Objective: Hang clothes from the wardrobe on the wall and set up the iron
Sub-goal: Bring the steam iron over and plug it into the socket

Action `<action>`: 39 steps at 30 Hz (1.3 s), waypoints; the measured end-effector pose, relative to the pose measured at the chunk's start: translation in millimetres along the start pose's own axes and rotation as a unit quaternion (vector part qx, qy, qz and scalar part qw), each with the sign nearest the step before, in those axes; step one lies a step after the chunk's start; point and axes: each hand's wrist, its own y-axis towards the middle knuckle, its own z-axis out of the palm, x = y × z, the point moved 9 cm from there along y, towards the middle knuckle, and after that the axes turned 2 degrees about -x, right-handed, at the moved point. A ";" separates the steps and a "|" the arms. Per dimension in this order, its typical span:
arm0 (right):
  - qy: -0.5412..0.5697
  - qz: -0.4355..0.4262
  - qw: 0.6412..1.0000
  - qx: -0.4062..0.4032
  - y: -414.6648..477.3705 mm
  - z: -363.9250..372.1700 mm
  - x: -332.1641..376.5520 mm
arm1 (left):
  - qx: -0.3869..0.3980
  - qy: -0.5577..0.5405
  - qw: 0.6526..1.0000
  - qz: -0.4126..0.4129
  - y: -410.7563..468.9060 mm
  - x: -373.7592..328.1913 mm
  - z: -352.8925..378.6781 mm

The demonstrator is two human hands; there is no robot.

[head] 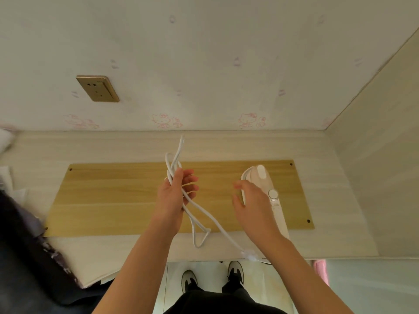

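Note:
A white hand-held iron (269, 189) lies on the right part of a wooden board (118, 196), its handle running toward me. My right hand (251, 207) hovers just left of the iron with relaxed, spread fingers, holding nothing. My left hand (174, 193) grips a bundle of the iron's white cord (204, 214) above the board's middle; loops stick up past my fingers and hang down below my palm. The cord runs to a white fitting (249, 254) near the desk's front edge.
A brass wall socket (98, 88) sits on the patterned wall at upper left. Dark clothing (27, 241) lies on the desk's left side. A pale side panel (381, 177) closes the right. My shoes stand on the floor below.

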 end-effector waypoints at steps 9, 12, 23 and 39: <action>0.192 -0.008 0.966 0.173 -1.8 75.0 64.7 | 0.018 0.169 0.979 0.110 -21.0 -32.1 -17.3; 0.207 -0.013 0.970 0.126 1.7 69.7 61.9 | -0.003 0.138 0.982 0.128 -22.6 -43.4 -38.4; 0.179 0.031 0.983 0.002 13.3 54.5 38.3 | -0.018 0.078 0.982 0.171 -20.7 -91.1 -117.5; 0.056 0.080 0.991 0.091 33.7 82.3 5.6 | -0.112 0.169 0.928 0.312 -43.2 -146.2 -129.1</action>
